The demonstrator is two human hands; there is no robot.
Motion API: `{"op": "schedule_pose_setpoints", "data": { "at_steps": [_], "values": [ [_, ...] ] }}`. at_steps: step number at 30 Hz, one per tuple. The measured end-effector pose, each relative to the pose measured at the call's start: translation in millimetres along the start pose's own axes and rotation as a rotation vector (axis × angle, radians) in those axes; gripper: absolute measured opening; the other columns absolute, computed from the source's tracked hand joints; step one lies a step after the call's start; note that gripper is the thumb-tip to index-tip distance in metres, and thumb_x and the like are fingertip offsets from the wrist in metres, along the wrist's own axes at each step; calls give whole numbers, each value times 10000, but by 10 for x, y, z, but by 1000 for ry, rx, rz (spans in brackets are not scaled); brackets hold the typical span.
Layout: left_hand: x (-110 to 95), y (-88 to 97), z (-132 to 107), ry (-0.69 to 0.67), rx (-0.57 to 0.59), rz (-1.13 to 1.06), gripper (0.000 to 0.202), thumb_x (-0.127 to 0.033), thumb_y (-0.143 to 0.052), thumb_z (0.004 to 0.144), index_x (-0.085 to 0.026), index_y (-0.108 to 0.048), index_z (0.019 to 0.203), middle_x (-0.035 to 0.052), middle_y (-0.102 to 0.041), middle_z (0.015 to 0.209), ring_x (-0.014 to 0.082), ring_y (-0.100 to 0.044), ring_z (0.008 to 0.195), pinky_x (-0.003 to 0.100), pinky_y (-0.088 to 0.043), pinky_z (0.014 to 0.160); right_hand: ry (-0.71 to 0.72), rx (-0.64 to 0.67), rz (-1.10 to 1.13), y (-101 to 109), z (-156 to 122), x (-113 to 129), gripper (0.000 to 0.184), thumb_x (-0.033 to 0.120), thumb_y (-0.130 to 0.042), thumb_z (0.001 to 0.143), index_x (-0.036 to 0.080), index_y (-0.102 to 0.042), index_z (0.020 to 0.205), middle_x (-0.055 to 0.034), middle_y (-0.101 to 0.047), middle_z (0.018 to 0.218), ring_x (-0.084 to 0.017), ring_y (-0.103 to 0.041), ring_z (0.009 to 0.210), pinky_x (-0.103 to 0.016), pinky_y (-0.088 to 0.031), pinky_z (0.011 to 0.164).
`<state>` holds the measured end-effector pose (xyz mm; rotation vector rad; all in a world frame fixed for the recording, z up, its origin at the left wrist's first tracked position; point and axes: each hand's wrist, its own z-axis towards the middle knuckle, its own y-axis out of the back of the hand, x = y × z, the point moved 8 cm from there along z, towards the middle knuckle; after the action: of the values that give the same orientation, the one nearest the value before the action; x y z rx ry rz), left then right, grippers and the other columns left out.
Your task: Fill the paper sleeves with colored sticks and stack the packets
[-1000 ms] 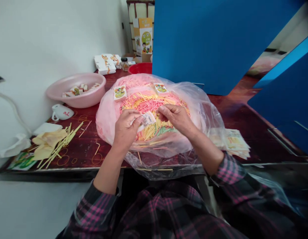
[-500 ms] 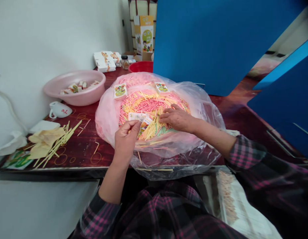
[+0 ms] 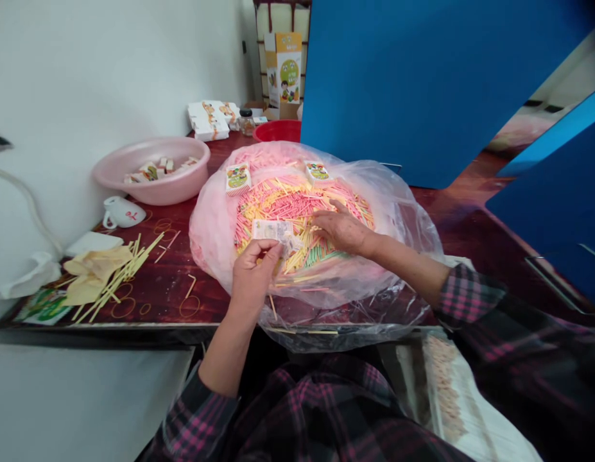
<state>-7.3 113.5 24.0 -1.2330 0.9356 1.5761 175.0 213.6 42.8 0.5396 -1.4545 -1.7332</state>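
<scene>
Paper slip (image 3: 272, 230), white and printed, sits pinched in my left hand (image 3: 253, 277); my right hand (image 3: 343, 232) lies open on thin pink-yellow sticks (image 3: 297, 204) in a clear plastic bag (image 3: 413, 218).

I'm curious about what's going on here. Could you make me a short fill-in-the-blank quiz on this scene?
Under the right hand lie coloured sticks of pink, yellow and ____, while the left hand holds a printed paper slip. The plastic bag around them sits on a dark ____ tabletop. The basin left of the bag is ____.

Missing words: green, red, pink.
</scene>
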Motion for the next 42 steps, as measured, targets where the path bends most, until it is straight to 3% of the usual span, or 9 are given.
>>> {"op": "schedule_pose_setpoints", "data": {
  "at_steps": [5,7,10,13,21,30,34,39,42],
  "values": [
    [-40,-59,-21,34,22,-83,145,-334,-773,761,-207,-723,810,-9,-671,774,128,-587,717,266,-493,709,-281,-230,469,235,-36,-77,216,349,-538,970,211,-630,831,-82,-756,929,-230,-685,906,-440,-498,972],
    [-42,-102,-46,62,20,-176,151,-314,-804,728,-205,-722,792,-20,-666,758,116,-581,706,254,-482,703,-336,-390,821,349,-101,-13,277,455,-545,969,214,-632,862,-65,-769,930,-216,-700,901,-399,-532,898],
    [-20,-172,-94,103,4,-304,198,-316,-853,682,-198,-719,768,-31,-655,734,102,-567,680,241,-472,691,-364,-627,1369,425,-194,189,320,557,-637,905,238,-630,928,-26,-778,894,-208,-729,928,-390,-554,905],
    [3,-239,-130,114,0,-384,221,-313,-884,652,-195,-722,743,-31,-660,736,102,-581,702,239,-475,717,-375,-778,1630,441,-248,461,336,566,-732,832,264,-625,931,2,-782,864,-216,-736,1002,-403,-557,946],
    [-67,-296,-208,-10,-7,-351,76,-260,-815,748,-214,-755,756,-16,-669,794,134,-601,797,269,-468,802,-402,-1005,1530,495,-346,813,255,541,-578,945,288,-584,973,1,-783,945,-207,-722,1045,-409,-555,921],
    [-52,-328,-271,-67,23,-267,72,-271,-741,857,-233,-747,796,-15,-655,825,147,-593,834,284,-443,824,-293,-1045,1343,529,-418,932,139,408,-460,1033,289,-525,1004,9,-764,978,-173,-732,913,-357,-572,818],
    [-90,-333,-270,-78,17,-273,72,-260,-744,852,-233,-746,786,-15,-656,828,147,-590,837,284,-443,834,-229,-1087,1221,600,-451,947,146,390,-467,1036,275,-550,1002,-13,-758,977,-184,-728,936,-385,-558,868],
    [-125,-337,-274,-86,13,-291,92,-263,-744,859,-225,-731,776,-10,-642,824,156,-588,837,300,-449,843,-247,-1041,1138,529,-493,985,143,359,-474,1042,258,-567,1001,-27,-761,1003,-194,-720,979,-395,-554,859],
    [-135,-331,-278,-95,8,-299,106,-289,-750,858,-224,-728,777,-1,-643,836,166,-591,844,315,-455,850,-244,-1024,1086,519,-528,999,134,333,-473,1047,255,-577,1013,-26,-760,1009,-186,-710,1000,-415,-534,928]
  ]
}}
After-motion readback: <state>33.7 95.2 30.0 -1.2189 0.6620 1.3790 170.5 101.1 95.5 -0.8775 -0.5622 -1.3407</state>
